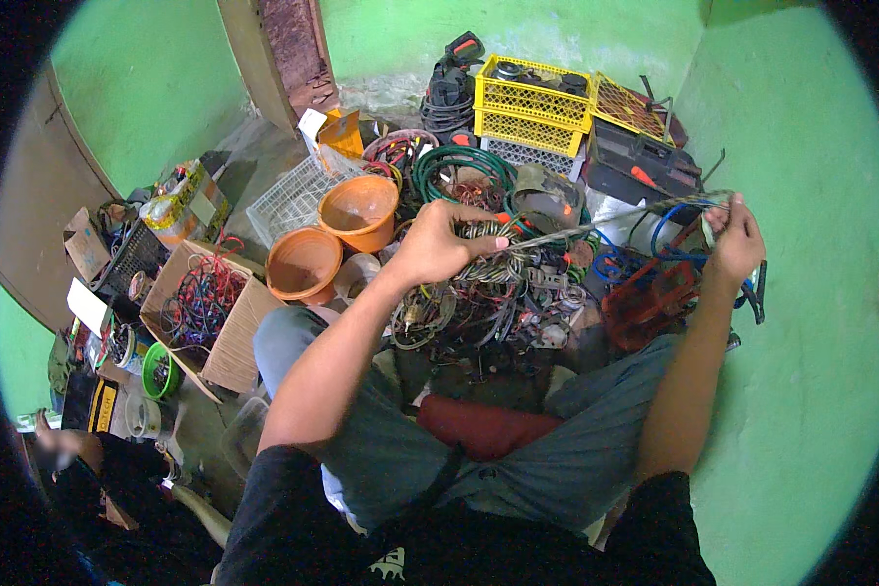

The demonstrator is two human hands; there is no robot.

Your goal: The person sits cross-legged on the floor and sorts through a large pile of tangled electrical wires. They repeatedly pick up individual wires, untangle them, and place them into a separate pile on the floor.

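A twisted dark cable (586,228) runs stretched between my two hands in front of me. My left hand (443,245) pinches it between thumb and forefinger, beside a wound bundle of the same kind of cable (492,253). My right hand (736,238), farther right and close to the green wall, grips the cable near its other visible end. Below the hands lies a tangled heap of wires and small parts (513,315). Blue cable (659,238) hangs or lies just left of my right hand; which of these cannot be told.
Two orange plastic pots (304,262) and a cardboard box of wires (238,322) stand at left. Yellow crates (535,102), a black toolbox (633,165) and a green hose coil (461,157) lie ahead. Another person (124,469) is at lower left. A green wall (798,220) bounds the right.
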